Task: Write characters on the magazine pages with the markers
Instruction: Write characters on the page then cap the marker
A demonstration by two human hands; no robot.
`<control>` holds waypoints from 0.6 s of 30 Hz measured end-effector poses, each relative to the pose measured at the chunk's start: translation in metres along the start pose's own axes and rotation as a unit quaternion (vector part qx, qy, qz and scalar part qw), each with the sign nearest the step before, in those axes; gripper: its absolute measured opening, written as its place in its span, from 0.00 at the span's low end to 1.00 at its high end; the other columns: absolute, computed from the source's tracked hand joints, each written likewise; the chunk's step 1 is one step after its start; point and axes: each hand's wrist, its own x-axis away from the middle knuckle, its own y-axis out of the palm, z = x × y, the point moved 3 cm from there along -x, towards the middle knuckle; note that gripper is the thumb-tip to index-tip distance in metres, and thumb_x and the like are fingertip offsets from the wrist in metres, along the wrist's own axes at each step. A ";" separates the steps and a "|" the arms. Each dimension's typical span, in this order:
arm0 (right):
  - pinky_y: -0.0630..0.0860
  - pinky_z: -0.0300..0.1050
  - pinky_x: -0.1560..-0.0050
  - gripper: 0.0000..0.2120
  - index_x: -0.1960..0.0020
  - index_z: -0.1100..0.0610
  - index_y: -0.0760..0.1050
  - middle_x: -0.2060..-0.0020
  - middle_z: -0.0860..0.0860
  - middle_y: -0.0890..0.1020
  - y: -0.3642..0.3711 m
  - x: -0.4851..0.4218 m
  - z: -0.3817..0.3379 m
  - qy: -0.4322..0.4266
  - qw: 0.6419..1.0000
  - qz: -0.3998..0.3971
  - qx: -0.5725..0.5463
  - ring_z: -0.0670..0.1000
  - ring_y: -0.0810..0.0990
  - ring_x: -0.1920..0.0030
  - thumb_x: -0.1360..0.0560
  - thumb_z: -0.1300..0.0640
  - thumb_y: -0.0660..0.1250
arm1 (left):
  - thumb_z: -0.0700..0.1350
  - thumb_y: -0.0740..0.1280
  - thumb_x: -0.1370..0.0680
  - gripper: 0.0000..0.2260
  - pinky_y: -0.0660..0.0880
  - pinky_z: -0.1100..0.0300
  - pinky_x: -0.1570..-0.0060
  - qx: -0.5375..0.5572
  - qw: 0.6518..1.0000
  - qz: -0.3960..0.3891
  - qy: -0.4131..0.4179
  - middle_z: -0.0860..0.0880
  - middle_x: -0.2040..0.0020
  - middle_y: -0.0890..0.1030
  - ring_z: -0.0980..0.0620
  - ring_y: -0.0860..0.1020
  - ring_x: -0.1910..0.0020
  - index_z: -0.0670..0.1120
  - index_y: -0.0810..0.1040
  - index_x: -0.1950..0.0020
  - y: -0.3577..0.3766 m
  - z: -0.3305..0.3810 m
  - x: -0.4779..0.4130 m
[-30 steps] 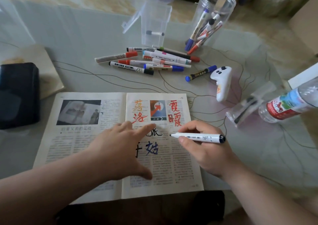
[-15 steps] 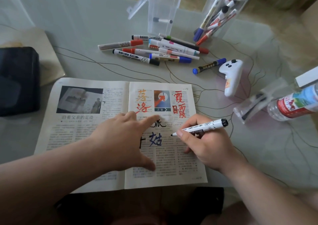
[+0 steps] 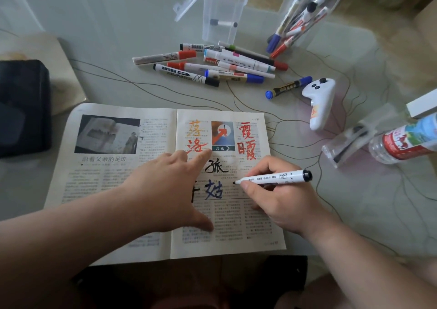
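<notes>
**Marker tip over the right-hand page**

Head view: An open magazine [image 3: 94, 185] lies flat on the pale table [image 3: 118, 36], at the near edge in front of the person. The left hand [image 3: 165, 190] rests across the fold with its fingers straight and spread. The forefinger reaches up toward the red characters and the thumb lies out on the right page. The right hand [image 3: 279, 200] has its fingers curled round a white marker [image 3: 274, 178] with a black cap end, pinched near the tip. The tip points left and sits at the right page, just beside a blue character. Whether it touches the paper cannot be told. The right page bears orange and red characters at the top, a black one under them and a blue one lower down.

Beyond the magazine lies a loose heap of markers [image 3: 212, 65], with one blue marker [image 3: 288, 87] apart to the right beside a white controller [image 3: 319, 103]. Behind the heap stand a clear box [image 3: 223, 13] and a clear jar [image 3: 305, 13] that holds more markers. A water bottle [image 3: 406, 140] lies on its side at the right edge, and a black case [image 3: 21, 107] sits at the left.
</notes>
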 end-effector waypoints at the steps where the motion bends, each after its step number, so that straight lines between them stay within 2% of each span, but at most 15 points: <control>1: 0.80 0.56 0.69 0.08 0.61 0.53 0.78 0.70 0.48 0.82 0.001 0.000 0.000 -0.003 1.000 -0.003 0.000 0.58 0.81 0.68 0.26 0.59 0.76 | 0.78 0.70 0.43 0.60 0.73 0.51 0.35 0.000 1.000 -0.002 0.000 0.55 0.31 0.68 0.52 0.68 0.31 0.63 0.38 0.22 0.000 0.000 0.000; 8: 0.75 0.40 0.70 0.08 0.61 0.52 0.78 0.70 0.45 0.82 0.003 -0.002 0.000 -0.001 1.000 0.008 0.029 0.46 0.80 0.71 0.27 0.57 0.76 | 0.78 0.70 0.42 0.60 0.73 0.51 0.34 -0.005 1.000 -0.003 0.000 0.54 0.30 0.68 0.52 0.68 0.31 0.62 0.38 0.22 0.000 0.001 -0.001; 15: 0.70 0.35 0.72 0.09 0.63 0.55 0.78 0.73 0.44 0.79 0.006 -0.001 -0.002 0.003 0.999 -0.017 0.031 0.43 0.75 0.73 0.27 0.59 0.76 | 0.79 0.70 0.43 0.61 0.74 0.49 0.35 -0.009 1.000 -0.001 0.000 0.54 0.30 0.68 0.51 0.69 0.31 0.62 0.38 0.23 0.001 0.000 -0.002; 18: 0.71 0.36 0.71 0.08 0.63 0.55 0.79 0.71 0.45 0.81 0.006 -0.001 -0.006 -0.003 0.999 -0.033 0.039 0.42 0.76 0.71 0.28 0.58 0.77 | 0.79 0.70 0.43 0.61 0.74 0.49 0.34 -0.010 1.000 -0.004 0.000 0.53 0.30 0.68 0.51 0.69 0.31 0.61 0.37 0.22 0.001 0.000 -0.002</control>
